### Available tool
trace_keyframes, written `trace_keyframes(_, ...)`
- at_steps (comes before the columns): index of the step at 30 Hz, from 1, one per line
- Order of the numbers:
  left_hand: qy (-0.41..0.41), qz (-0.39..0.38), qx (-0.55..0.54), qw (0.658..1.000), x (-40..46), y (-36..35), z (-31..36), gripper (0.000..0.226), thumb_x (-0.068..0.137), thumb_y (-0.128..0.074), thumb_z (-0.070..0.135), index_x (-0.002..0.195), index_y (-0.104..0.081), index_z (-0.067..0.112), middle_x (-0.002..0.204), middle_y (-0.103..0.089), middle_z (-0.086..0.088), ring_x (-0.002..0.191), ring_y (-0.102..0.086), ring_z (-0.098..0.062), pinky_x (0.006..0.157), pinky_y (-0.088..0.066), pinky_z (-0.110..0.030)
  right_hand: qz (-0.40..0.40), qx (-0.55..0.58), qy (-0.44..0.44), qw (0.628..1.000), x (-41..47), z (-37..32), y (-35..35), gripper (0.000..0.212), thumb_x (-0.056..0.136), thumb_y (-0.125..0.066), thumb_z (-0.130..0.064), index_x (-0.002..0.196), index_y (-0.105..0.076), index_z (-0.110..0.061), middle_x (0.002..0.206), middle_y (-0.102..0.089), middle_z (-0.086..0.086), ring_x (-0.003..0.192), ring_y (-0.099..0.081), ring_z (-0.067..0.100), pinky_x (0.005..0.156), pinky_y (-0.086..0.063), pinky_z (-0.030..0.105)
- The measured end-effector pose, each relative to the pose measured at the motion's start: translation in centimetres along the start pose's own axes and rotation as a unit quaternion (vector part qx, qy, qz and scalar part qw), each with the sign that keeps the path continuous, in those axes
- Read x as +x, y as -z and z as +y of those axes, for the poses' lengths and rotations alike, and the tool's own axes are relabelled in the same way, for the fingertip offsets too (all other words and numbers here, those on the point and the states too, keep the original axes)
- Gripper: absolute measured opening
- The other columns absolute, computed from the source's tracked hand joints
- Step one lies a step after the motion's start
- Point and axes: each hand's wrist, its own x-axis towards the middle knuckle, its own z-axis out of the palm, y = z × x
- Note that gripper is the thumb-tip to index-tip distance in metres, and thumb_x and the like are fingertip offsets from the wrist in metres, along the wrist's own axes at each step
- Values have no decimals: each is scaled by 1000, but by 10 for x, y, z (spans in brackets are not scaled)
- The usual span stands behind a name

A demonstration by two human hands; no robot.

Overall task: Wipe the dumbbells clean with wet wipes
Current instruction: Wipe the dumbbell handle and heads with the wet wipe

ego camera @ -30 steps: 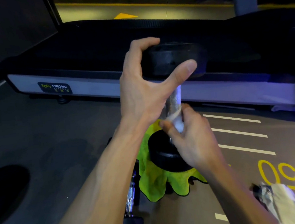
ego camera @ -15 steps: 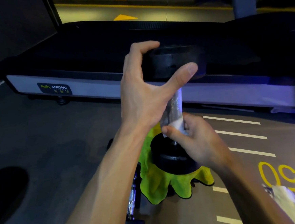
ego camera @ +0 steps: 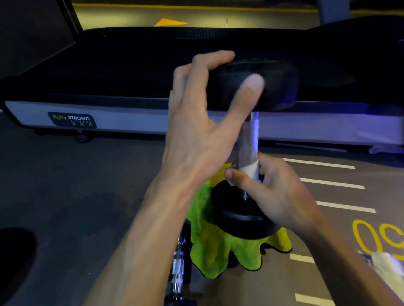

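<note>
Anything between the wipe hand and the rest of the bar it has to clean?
Nothing visible. The right hand pinches the wipe around the bar low down, just above the lower plate. The bar above is bare up to the top plate, which the left hand grips.

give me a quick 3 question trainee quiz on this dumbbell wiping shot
1. True or false: the upright dumbbell stands with its lower weight on the yellow-green cloth.
2. Which hand pinches the wet wipe round the chrome handle? A) left hand B) right hand C) neither
3. Fill in: the left hand steadies the dumbbell by its ____ weight.

Key
1. True.
2. B, the right hand, low on the handle just above the lower weight.
3. Top; thumb and fingers grip its rim. A second dumbbell lies on the floor beside the cloth.
</note>
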Motion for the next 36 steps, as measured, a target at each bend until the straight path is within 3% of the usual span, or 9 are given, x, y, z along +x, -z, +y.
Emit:
trace_keyframes(4,-18,-36,0,999,-1,3,1,41,99,-58,54,137,-57,38,126,-48,12,124,-54,-6,111,-44,-28,-28,-28,29,999,-10,-6,12,27,89,-73,-55,97,-65,-31,84,-70,-30,80,-67,-6,68,-47,14)
trace_keyframes(8,-21,-30,8,999,0,-1,3,42,98,-59,58,137,-57,40,127,-48,13,126,-54,-10,110,-46,-33,-102,61,20,993,-29,-8,19,45,95,-63,-60,135,-52,-41,114,-72,-27,110,-67,-5,102,-52,38)
trace_keyframes(11,-15,-19,14,1000,2,-2,2,43,98,-59,59,136,-58,40,124,-48,14,123,-55,-10,109,-46,-31,-108,126,38,986,-34,-6,23,50,103,-55,-33,133,-38,-69,133,-59,-42,131,-51,-14,117,-39,31)
trace_keyframes(13,-11,-12,16,1000,3,-3,2,43,97,-59,59,135,-58,40,121,-48,17,121,-56,-9,109,-46,-30,-67,101,67,990,-35,-2,22,48,106,-58,-17,128,-49,-59,130,-62,-41,132,-53,-11,115,-43,24)
trace_keyframes(17,-9,-7,20,1000,4,-3,2,42,96,-60,60,134,-58,41,120,-47,16,120,-56,-12,108,-48,-34,55,-22,83,995,-33,8,10,18,93,-76,-29,107,-71,-39,101,-76,-30,102,-70,-9,95,-59,35)
trace_keyframes(22,-14,-18,22,999,2,-5,5,39,94,-58,64,129,-52,49,121,-45,16,121,-55,-14,107,-49,-37,145,103,101,979,-7,-16,9,17,91,-81,-24,104,-72,-28,96,-80,-12,93,-76,5,90,-62,39)
trace_keyframes(28,-11,-14,24,1000,4,-3,1,43,96,-58,63,134,-56,43,121,-46,14,120,-55,-14,107,-49,-36,66,-6,68,995,-19,2,2,35,102,-52,-53,105,-64,-21,92,-76,2,90,-74,21,82,-58,53)
trace_keyframes(33,-13,-10,25,1000,5,-4,0,40,96,-58,63,131,-54,46,119,-46,14,119,-55,-14,108,-48,-38,44,-67,62,995,-8,-4,16,35,109,-42,-46,101,-67,-23,98,-52,-8,95,-55,14,83,-38,32)
trace_keyframes(36,-13,-8,21,1000,5,-5,1,39,95,-58,63,130,-55,46,118,-46,15,118,-55,-15,108,-47,-37,130,62,54,988,-1,-7,8,33,108,-51,-39,139,-60,-30,105,-65,-10,100,-62,1,89,-46,22)
